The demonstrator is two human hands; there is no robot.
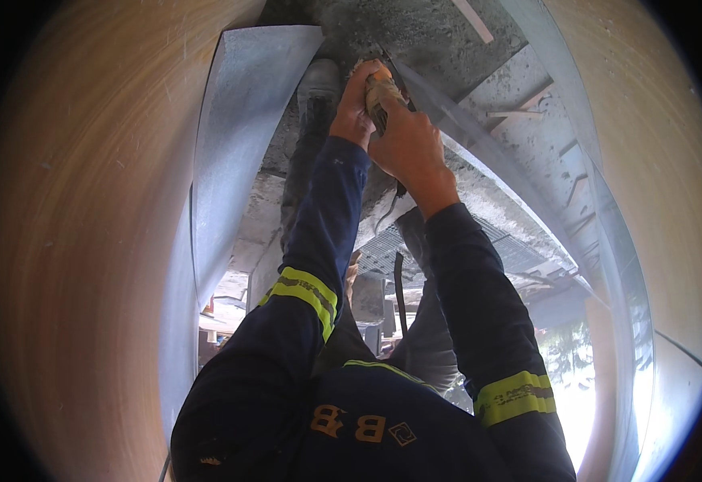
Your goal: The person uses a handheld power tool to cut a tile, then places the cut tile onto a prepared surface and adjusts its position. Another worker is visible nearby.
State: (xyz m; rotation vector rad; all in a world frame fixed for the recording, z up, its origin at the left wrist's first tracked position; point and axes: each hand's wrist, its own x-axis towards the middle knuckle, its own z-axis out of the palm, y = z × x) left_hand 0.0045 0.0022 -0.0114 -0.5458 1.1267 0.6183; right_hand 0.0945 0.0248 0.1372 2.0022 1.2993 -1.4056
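Note:
Both of my arms, in dark sleeves with yellow reflective bands, reach up to the middle top. My left hand (356, 108) is closed round the front part of a corded power tool (383, 95), with dusty, tan-coloured wrapping on its body. Closed round the tool's rear part is my right hand (417, 149). The tool's working end is mostly hidden by my fingers, so its exact kind does not show. A black cord (399, 293) hangs below, between my legs. Just right of the tool runs the long edge of a pale, thin sheet (499, 169).
A curved grey panel (259, 104) stands at the left. My dusty boot (319, 80) is on the dirty floor beside it. Wooden strips (473, 20) lie at the upper right. A perforated grate (504, 251) sits below my right forearm. Curved tan walls (86, 241) enclose both sides.

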